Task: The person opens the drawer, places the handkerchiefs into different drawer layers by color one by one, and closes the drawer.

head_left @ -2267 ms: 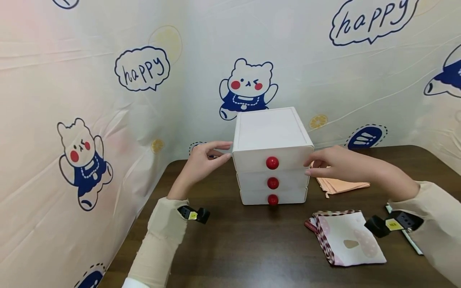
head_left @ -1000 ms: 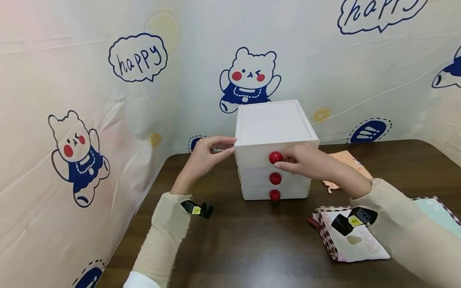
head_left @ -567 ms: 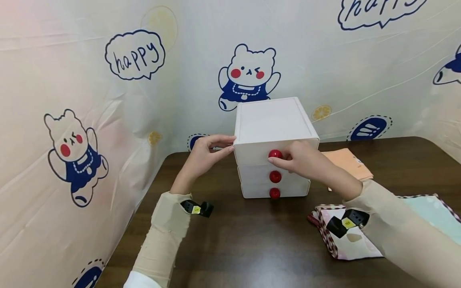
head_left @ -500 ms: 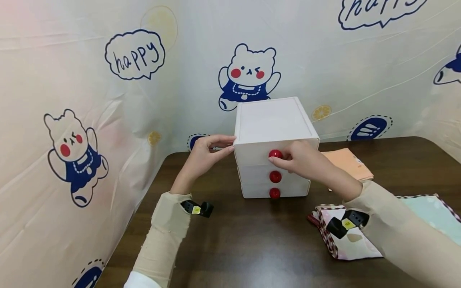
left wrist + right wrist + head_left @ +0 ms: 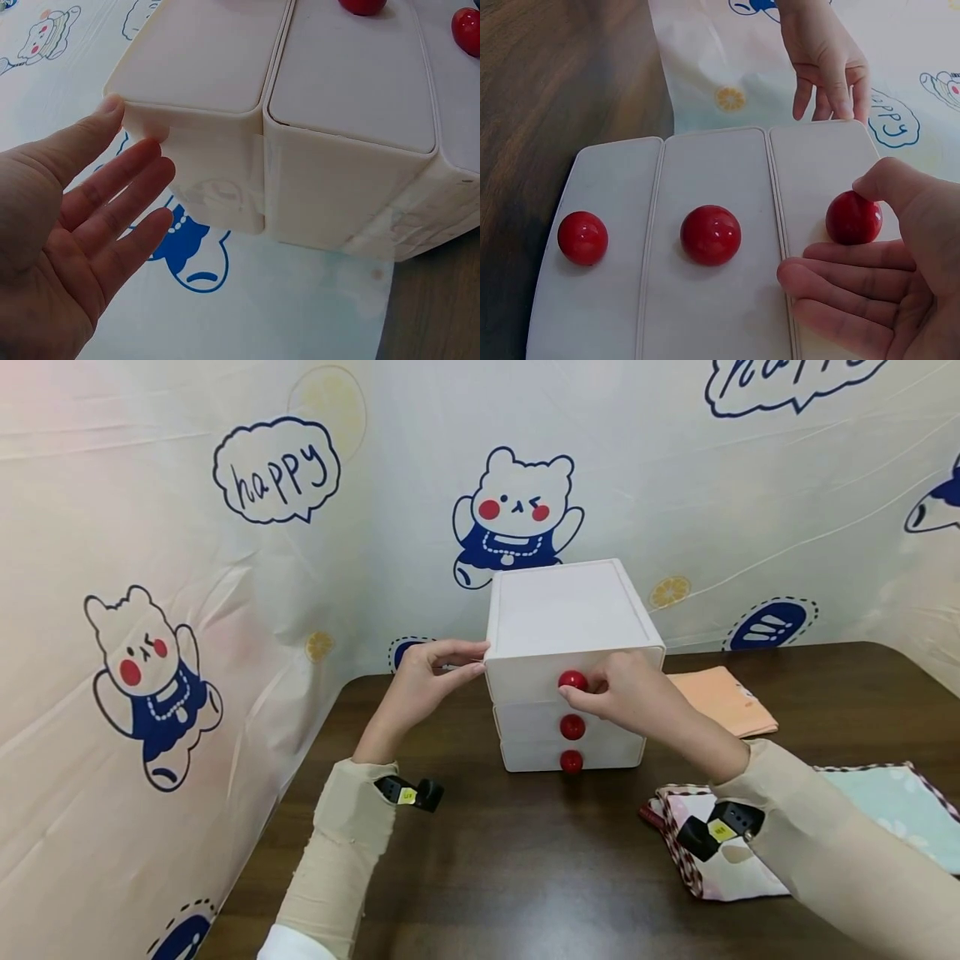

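Note:
A white three-drawer cabinet (image 5: 573, 610) stands on the table, all its drawers pushed in. Each drawer front carries one round red knob. My right hand (image 5: 633, 689) pinches the top knob (image 5: 573, 678); in the right wrist view the thumb lies on one side of this knob (image 5: 853, 217) and the fingers on the other. Below it are the middle knob (image 5: 572, 727) and the bottom knob (image 5: 572, 762). At the cabinet's upper left front corner, the fingertips of my left hand (image 5: 427, 685) touch the edge. Its fingers (image 5: 124, 184) are loosely extended along the side wall.
To the right of the cabinet lies an orange folded cloth (image 5: 722, 700). Nearer are a white-and-pink folded cloth (image 5: 738, 881) with a checked border and a pale green cloth (image 5: 892, 806), both partly under my right forearm. A printed curtain (image 5: 390, 510) hangs behind the dark wooden table (image 5: 480, 877).
My right hand has moved left from the cabinet's right side onto the top knob and pinches it. My left hand has come up to the cabinet's left corner. The drawers look unchanged.

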A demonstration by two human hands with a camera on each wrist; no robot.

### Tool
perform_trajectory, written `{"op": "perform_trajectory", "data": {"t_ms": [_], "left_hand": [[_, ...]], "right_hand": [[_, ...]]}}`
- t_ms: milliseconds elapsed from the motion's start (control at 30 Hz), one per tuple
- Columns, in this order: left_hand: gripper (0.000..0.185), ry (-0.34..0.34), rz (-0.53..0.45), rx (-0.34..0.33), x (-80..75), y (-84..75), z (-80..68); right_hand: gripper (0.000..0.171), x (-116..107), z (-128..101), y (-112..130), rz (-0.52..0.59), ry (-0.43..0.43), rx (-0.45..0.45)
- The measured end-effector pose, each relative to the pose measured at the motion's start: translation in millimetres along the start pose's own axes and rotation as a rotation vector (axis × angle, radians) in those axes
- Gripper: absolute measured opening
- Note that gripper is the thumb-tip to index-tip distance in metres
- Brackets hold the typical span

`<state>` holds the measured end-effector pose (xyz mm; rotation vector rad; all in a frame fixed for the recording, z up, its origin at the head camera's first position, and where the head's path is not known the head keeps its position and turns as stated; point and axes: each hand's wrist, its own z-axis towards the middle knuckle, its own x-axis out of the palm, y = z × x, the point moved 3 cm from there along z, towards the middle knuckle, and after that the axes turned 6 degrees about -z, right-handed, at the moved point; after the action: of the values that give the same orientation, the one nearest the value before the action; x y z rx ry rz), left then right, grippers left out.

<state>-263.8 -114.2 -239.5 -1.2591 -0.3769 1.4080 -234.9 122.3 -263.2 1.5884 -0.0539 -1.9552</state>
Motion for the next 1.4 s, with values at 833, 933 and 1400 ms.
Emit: {"op": "perform_trajectory", "data": {"t_ms": [833, 933, 1400], "left_hand": [[0.029, -0.007, -0.011, 0.047, -1.5, 29.5, 7.7], [0.029, -0.004, -0.024, 0.043, -1.1, 30.0, 7.6], [0.030, -0.005, -0.034, 0.035, -1.6, 32.3, 6.6]], "right_hand": [[0.033, 2.3, -10.0, 5.5, -0.068, -0.097, -0.003], [0.030, 2.6, -11.9, 5.5, -0.067, -0.095, -0.003], [0.025, 3.4, -17.5, 9.4, -0.062, -0.110, -0.028]]}}
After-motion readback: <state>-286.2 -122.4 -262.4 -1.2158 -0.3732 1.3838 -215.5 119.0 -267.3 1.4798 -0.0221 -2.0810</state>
